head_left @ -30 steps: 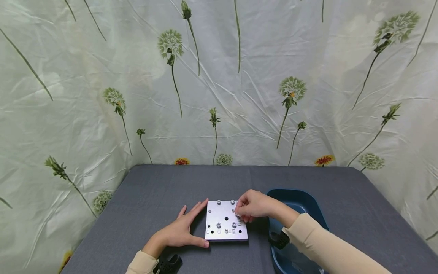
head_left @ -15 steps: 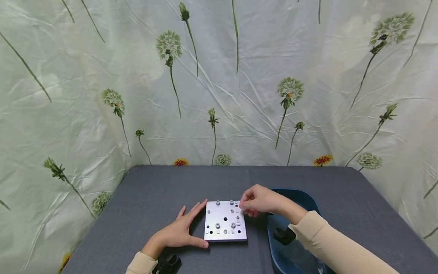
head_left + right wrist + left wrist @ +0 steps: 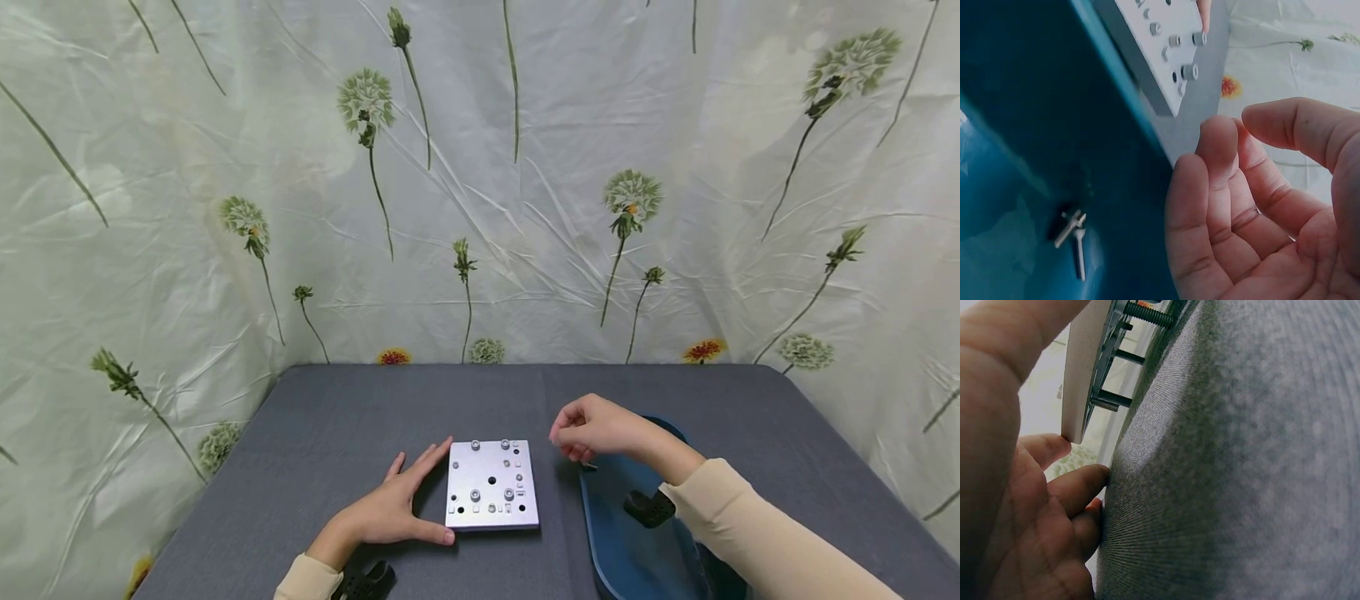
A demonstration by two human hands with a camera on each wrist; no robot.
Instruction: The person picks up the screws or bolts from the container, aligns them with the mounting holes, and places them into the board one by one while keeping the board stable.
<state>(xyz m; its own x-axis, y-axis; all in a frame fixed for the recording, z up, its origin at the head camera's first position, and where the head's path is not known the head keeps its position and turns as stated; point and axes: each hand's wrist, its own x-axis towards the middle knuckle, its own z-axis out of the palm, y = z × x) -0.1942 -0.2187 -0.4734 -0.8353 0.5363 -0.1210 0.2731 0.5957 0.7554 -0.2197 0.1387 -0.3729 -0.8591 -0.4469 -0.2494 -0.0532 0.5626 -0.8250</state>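
A square silver metal plate (image 3: 486, 518) lies on the table, with several socket-head screws and small holes in its top. In the left wrist view, screw shanks (image 3: 1116, 397) stick out under the plate. My left hand (image 3: 388, 510) is spread at the plate's left side, index fingertip by the far corner and thumb by the near one. Over the left rim of the blue bin (image 3: 592, 542) my right hand (image 3: 596, 427) hovers, apart from the plate, fingers loosely curled. I see nothing between its fingers. Two screws (image 3: 1080, 253) lie in the bin in the right wrist view.
A grey cloth covers the table (image 3: 420, 396). A floral curtain (image 3: 525, 208) hangs behind its far edge. The bin stands right of the plate, partly hidden by the right forearm. Black wrist cameras (image 3: 648, 508) sit on both wrists.
My right hand has moved up and right, off the plate's right part to above the bin's edge, uncovering the small screws there. My left hand stays at the plate.
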